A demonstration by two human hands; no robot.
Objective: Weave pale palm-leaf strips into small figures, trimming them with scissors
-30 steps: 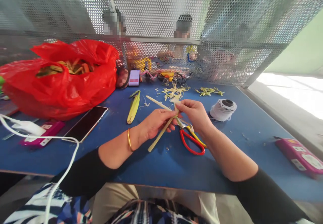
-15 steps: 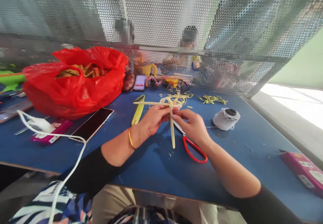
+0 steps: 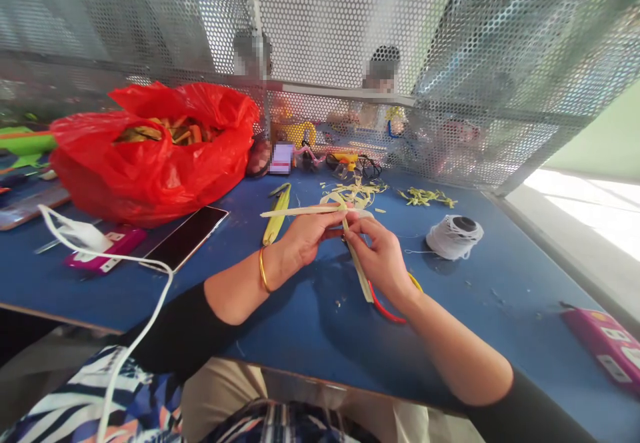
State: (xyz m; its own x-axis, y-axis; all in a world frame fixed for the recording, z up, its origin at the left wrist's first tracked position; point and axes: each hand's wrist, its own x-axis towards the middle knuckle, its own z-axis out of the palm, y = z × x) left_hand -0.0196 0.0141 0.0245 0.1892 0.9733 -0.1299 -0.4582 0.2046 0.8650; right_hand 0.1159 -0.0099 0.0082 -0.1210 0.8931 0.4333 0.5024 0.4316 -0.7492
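Note:
Pale yellow-green leaf strips (image 3: 359, 266) cross in front of me, one pointing left and one hanging down to the right. My left hand (image 3: 311, 233) pinches them where they meet, with the thumb on top. The fingers of my right hand (image 3: 383, 250) close on the hanging strip just below the crossing. Under my right hand lie red-handled scissors (image 3: 387, 313), mostly hidden by the hand and the strip. A folded green leaf piece (image 3: 277, 216) rests on the table left of my hands. Cut strip scraps (image 3: 363, 193) are scattered just beyond them.
On the left stand a red plastic bag (image 3: 160, 176) of dried pieces, a phone (image 3: 193, 236) and a white cable (image 3: 160, 303). To the right are a white thread spool (image 3: 454, 236) and a magenta box (image 3: 605, 343). Behind a perforated metal screen (image 3: 325, 30) people sit.
The hanging strip has swung from nearly vertical to slanting down right. My right hand has shifted slightly and now covers more of the scissors. The whole view has shifted a little.

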